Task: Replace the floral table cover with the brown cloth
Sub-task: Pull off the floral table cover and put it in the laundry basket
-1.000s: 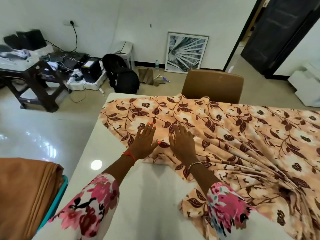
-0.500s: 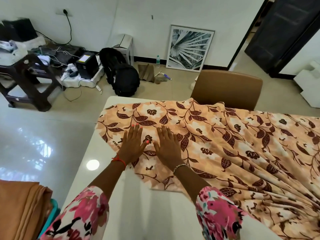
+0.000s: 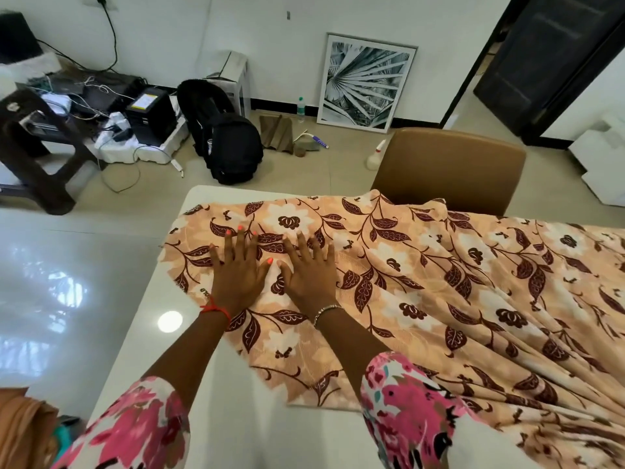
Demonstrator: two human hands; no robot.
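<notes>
While both arms reach forward over the white worktop (image 3: 216, 418), the left hand (image 3: 236, 270) and the right hand (image 3: 309, 269) lie palm down, side by side, on the floral table cover (image 3: 422, 282). Each grip is spread flat, with fingers straight and fanned and the two thumbs close together; neither pinches or curls round the cloth. A red thread (image 3: 214, 308) circles the left wrist and a thin bracelet (image 3: 326, 311) the right. Pink flowered sleeves cover both arms at the lower edge of the view.

The floral table cover lies rumpled on the worktop. Its left edge stops short of the worktop's left end, so a bare white strip shows to the left of the hands and on the near side. Deep folds run off to the right and lower right. Its far edge bunches up against the back of a tan chair (image 3: 449, 167).

The brown cloth (image 3: 23, 431) sits well apart from the hands at the lower left corner, beside the worktop, folded and only partly in view.

On the floor beyond stand a black backpack (image 3: 233, 147), a framed leaf picture (image 3: 367, 82) leaning on the wall, a white spray bottle (image 3: 375, 157) near the chair, and a dark side table (image 3: 33, 157) among cables.
</notes>
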